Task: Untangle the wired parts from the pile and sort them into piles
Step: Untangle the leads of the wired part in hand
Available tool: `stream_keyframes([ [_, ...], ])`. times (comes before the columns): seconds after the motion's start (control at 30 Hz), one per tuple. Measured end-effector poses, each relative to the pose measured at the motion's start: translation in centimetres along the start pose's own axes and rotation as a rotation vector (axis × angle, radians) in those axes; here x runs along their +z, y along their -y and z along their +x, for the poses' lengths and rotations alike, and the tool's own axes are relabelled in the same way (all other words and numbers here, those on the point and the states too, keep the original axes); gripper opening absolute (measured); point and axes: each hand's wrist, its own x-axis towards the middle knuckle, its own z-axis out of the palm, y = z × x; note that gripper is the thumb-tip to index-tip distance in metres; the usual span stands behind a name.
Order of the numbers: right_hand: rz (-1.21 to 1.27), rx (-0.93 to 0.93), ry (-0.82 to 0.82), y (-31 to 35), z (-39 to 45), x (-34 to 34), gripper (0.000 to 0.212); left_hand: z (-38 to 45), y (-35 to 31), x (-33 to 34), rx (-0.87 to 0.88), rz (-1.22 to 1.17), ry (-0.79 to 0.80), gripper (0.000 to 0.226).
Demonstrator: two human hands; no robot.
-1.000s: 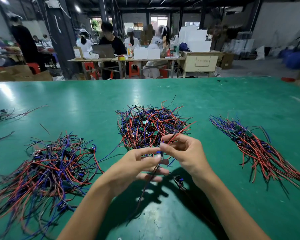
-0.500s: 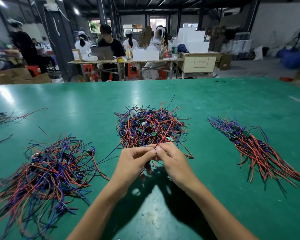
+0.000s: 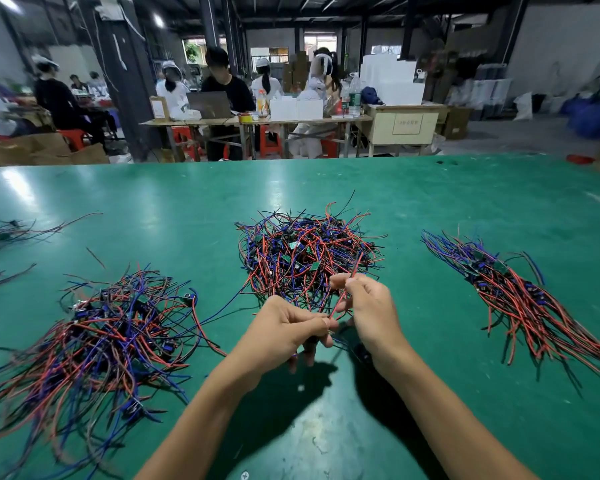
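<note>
A tangled pile [image 3: 305, 254] of red, blue and black wired parts with small green boards lies at the middle of the green table [image 3: 430, 202]. Just in front of it my left hand [image 3: 284, 330] and my right hand [image 3: 368, 306] hold one wired part between them. A red wire [image 3: 342, 299] of that part runs from my left fingertips up through my right thumb and forefinger toward the pile. A loose heap of wired parts [image 3: 94, 334] spreads at the left. At the right lies a bundle of wired parts [image 3: 513, 292] laid roughly parallel.
A few stray wires [image 3: 11, 233] lie at the far left edge. A small screw [image 3: 245, 475] sits near the front edge. Beyond the table, people sit at a work table [image 3: 257, 121] with boxes.
My hands drew apart from the tight pinch of half a second ago. The right hand rose toward the pile, and a red wire now stretches between both hands.
</note>
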Motion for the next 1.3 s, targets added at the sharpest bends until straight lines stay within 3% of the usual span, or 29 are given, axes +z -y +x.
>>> stream_keyframes([
  [0.13, -0.042, 0.014, -0.153, 0.0, 1.0, -1.2, 0.030, -0.4, -0.4, -0.1, -0.070, 0.006, 0.132, 0.018],
  [0.3, -0.169, -0.201, -0.305, 0.2, 0.4, -1.6, 0.029, -0.7, -0.6, -0.6, -0.068, -0.059, 0.209, 0.021],
  [0.47, 0.060, -0.132, -0.101, 0.9, 0.2, -1.7, 0.024, -0.4, -0.6, -1.0, 0.002, -0.194, 0.156, 0.026],
  [0.53, -0.030, -0.151, 0.000, 0.7, -0.2, -1.7, 0.016, -0.1, -0.9, -1.3, 0.017, -0.429, 0.091, 0.032],
  [0.67, -0.398, -0.447, 0.257, 0.2, -2.3, -0.2, 0.025, 0.2, -1.4, -2.1, 0.020, -0.830, -0.134, 0.026],
  [0.77, -0.352, -0.504, 0.254, 0.4, -3.5, 1.4, 0.034, 0.3, -1.4, -2.1, -0.030, -0.917, -0.270, 0.027],
  [0.87, -0.304, -0.534, 0.144, 0.5, -3.7, 1.7, 0.028, 0.2, -1.4, -1.6, -0.062, -0.925, -0.288, 0.029],
  [1.0, -0.133, -0.436, 0.051, 0.8, -3.4, 0.9, 0.026, 0.4, -1.0, -0.7, -0.080, -0.937, -0.298, 0.026],
  [1.1, 0.124, -0.213, 0.037, 1.7, -3.3, 1.0, 0.030, 0.7, -0.5, 0.1, -0.030, -0.906, -0.309, 0.022],
  [1.3, 0.351, 0.140, 0.153, 2.4, -3.0, 0.5, 0.028, 0.3, 0.1, 0.7, 0.278, -0.481, -0.322, 0.021],
])
